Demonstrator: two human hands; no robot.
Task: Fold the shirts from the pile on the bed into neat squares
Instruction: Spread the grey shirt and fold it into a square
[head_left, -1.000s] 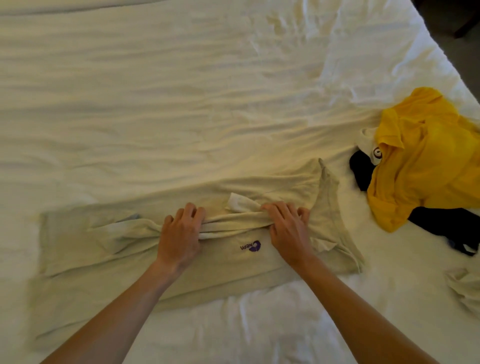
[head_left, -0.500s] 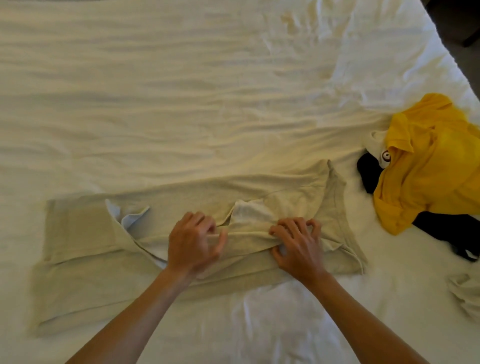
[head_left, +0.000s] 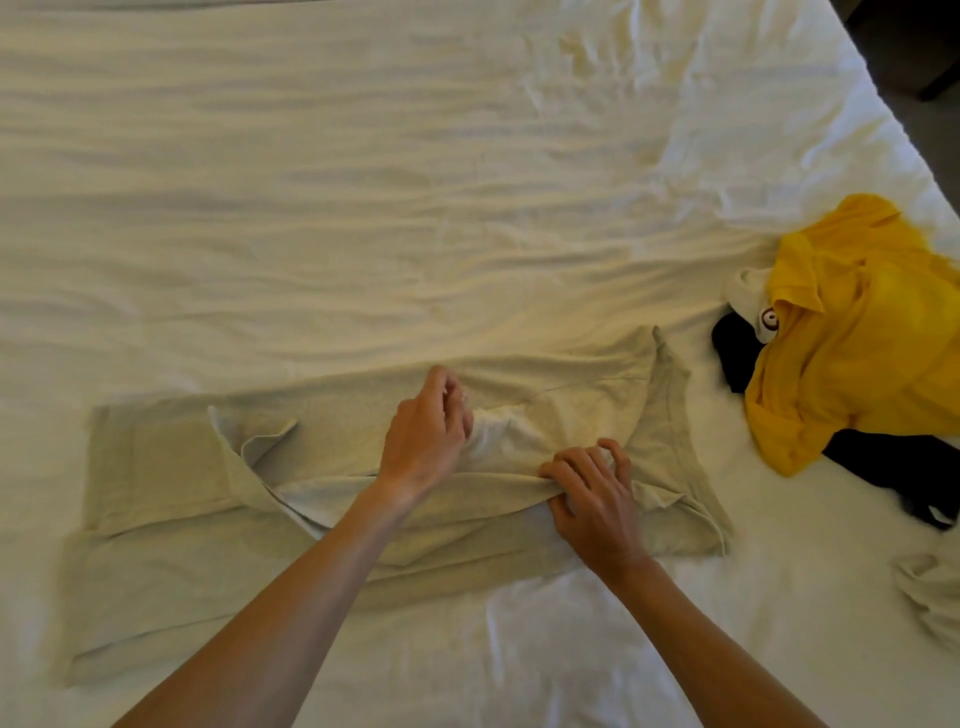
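Observation:
A beige shirt (head_left: 171, 519) lies spread lengthwise across the near part of the bed, its long near edge folded over toward the middle. My left hand (head_left: 426, 436) is over the shirt's middle with fingers curled, pinching the pale sleeve fabric. My right hand (head_left: 597, 499) grips the folded edge of the shirt just right of centre, fingers curled into the cloth. The pile lies at the right: a yellow shirt (head_left: 862, 332) on top of a black garment (head_left: 893, 467) and a white one (head_left: 753, 301).
The white bed sheet (head_left: 363, 182) is wrinkled and stretches far back and left. The bed's right edge (head_left: 883, 104) runs diagonally at the upper right, with dark floor beyond. Another pale garment (head_left: 935, 597) lies bunched at the right edge.
My left hand has lifted from the folded edge and moved up and right onto the sleeve fabric. The fold at the left has opened. My right hand stays on the edge.

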